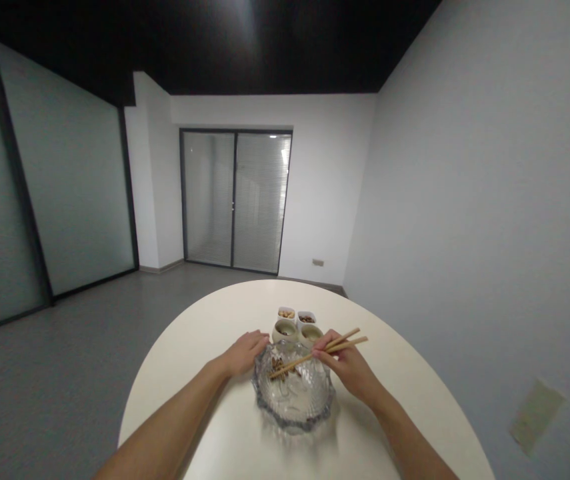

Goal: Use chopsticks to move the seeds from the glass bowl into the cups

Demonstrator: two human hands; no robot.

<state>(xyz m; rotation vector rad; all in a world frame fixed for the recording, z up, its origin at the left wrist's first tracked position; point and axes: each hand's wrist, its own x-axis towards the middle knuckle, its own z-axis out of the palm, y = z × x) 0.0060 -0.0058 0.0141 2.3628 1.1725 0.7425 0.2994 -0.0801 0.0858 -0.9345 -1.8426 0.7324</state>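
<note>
A clear, scalloped glass bowl (292, 417) stands on the table near me, with small brown striped pieces (279, 367) inside, mostly towards its far left. My right hand (345, 365) grips a pair of wooden chopsticks (301, 361) over the bowl's right rim. Their tips reach down among the brown pieces; whether they pinch one I cannot tell. At the bowl's left rim rests my left hand (245, 353), fingers stretched forward and fingertips against or very close to the glass. Its thumb is hard to make out.
Just behind the bowl stand two greenish cups (285, 329) side by side. Beyond them are a white dish of pale nuts (286, 313) and another of dark pieces (306, 319). The round white table (199, 333) has a wall (465, 233) close on its right.
</note>
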